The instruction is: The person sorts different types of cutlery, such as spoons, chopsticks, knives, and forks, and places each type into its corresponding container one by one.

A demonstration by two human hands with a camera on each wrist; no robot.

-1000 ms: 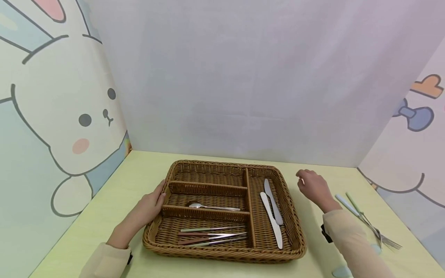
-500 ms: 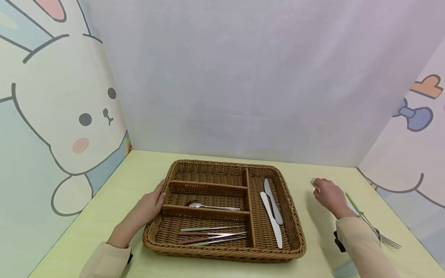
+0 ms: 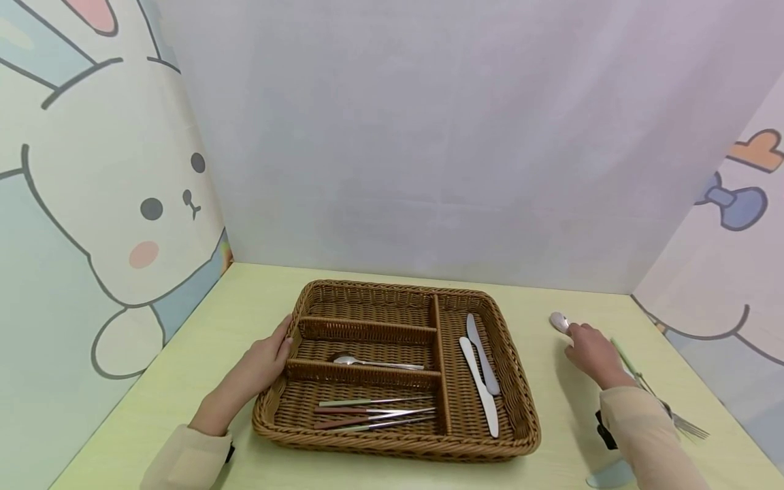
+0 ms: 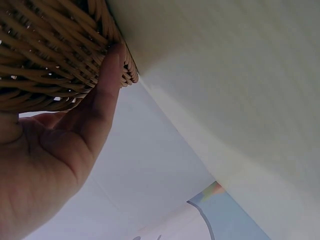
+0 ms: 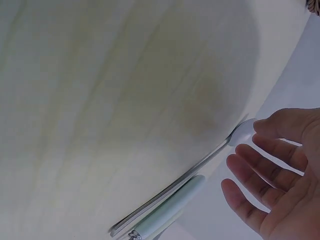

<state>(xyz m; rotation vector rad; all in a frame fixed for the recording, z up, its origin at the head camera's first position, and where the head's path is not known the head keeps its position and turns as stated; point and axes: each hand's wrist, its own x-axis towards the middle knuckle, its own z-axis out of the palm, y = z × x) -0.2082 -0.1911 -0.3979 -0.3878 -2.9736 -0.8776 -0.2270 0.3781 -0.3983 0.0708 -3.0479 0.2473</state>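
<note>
On the pale yellow-green table (image 3: 551, 435) our left hand (image 3: 260, 364) rests flat against the brown wicker cutlery basket (image 3: 343, 294), while our right hand (image 3: 591, 350), fingers spread and holding nothing, hovers by the small silver spoon (image 3: 559, 322).

Basket (image 3: 392, 446) is sitting mid-table (image 3: 245, 286). Two knives (image 3: 480, 371) are lying in its long right compartment; a spoon (image 3: 375, 363) is lying in the middle left compartment; chopsticks (image 3: 373, 414) are lying in the near left one. Left hand (image 3: 265, 358) is resting against the basket's left rim. Right hand (image 3: 593, 354) is lying right of the basket, fingertips at a second spoon (image 3: 559, 322); a fork (image 3: 658, 398) is lying further right.
</note>
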